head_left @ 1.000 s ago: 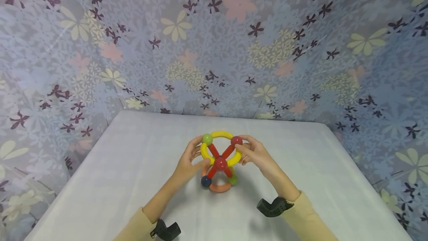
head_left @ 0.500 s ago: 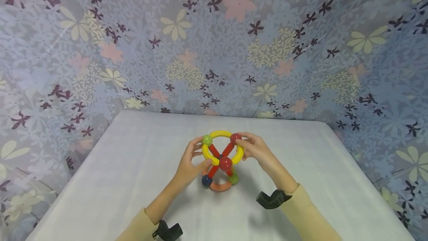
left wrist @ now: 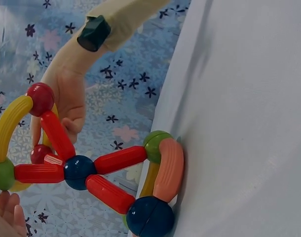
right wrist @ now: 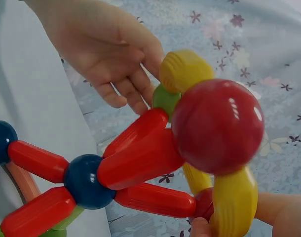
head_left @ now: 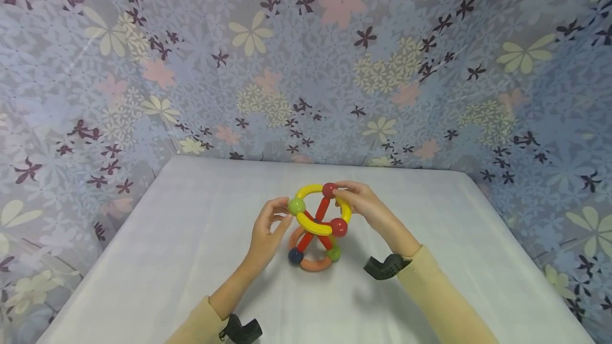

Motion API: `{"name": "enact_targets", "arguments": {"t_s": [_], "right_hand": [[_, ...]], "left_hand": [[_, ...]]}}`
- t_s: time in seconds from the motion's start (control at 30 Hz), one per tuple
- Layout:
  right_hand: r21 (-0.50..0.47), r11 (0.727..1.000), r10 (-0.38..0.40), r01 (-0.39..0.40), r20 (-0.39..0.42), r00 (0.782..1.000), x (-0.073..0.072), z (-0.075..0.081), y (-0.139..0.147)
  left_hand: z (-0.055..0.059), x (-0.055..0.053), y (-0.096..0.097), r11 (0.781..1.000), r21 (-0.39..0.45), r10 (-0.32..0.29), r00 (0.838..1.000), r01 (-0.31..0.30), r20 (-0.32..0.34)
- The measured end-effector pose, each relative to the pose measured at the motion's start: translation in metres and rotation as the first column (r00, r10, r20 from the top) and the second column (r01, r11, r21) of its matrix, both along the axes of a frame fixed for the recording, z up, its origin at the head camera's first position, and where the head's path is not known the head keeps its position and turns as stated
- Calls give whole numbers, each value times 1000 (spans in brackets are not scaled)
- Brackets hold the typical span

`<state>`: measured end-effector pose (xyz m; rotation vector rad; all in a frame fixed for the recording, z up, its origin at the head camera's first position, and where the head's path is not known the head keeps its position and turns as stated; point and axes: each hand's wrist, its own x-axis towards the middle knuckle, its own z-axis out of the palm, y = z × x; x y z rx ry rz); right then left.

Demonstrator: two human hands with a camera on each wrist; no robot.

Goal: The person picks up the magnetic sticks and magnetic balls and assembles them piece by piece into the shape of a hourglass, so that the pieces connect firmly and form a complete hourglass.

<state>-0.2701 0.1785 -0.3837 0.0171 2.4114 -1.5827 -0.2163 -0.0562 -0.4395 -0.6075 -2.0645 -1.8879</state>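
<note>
A magnetic ball-and-rod toy (head_left: 322, 209) stands upright on the table. Its top is a ring of yellow curved rods (head_left: 313, 225) with two red balls and a green ball (head_left: 296, 206). Red straight rods run from the ring to a blue centre ball (left wrist: 80, 172) and on down to a lower ring of salmon curved rods (head_left: 315, 265). My left hand (head_left: 268, 230) has its fingertips at the green ball, fingers loose and not wrapped round it. With thumb and fingers, my right hand (head_left: 365, 203) pinches the far red ball (head_left: 329, 190).
White cloth covers the table (head_left: 201, 216), whose far edge meets a flower-patterned curtain or sheet (head_left: 306, 68). A dark wrist device (head_left: 387, 267) sits on the right wrist, another dark device (head_left: 241, 329) on the left.
The yellow top ring has turned counterclockwise seen from above: its front red ball went right, the other red ball back and left. My left thumb has come away from the ring.
</note>
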Motion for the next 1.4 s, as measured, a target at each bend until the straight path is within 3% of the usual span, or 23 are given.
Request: {"name": "enact_targets", "arguments": {"t_s": [0.2, 0.37, 0.6, 0.83, 1.13, 1.23, 1.4], "right_hand": [[14, 997, 73, -72, -20, 997, -10, 2, -4], [-9, 988, 155, -155, -39, 987, -15, 5, -4], [-1, 975, 224, -224, -49, 973, -18, 9, -4], [28, 965, 260, -259, -59, 964, -15, 14, -13], [147, 953, 279, -266, -73, 958, -18, 18, -24], [137, 957, 270, -257, -83, 959, -18, 16, -22], [103, 989, 125, -109, -156, 980, -5, 12, -10]], "left_hand": [[-2, 1, 2, 999, 32, -5, 999, 7, -46], [1, 6, 6, 999, 22, -44, 998, 45, -34], [30, 21, 5, 995, -82, -60, 998, 58, -17], [-3, 5, 0, 991, -128, -39, 998, 33, -44], [-10, 2, -4, 996, -80, -42, 996, 36, -78], [-10, 1, -6, 996, -81, -47, 996, 40, -82], [-3, -2, -13, 991, -123, 42, 995, -54, -95]]}}
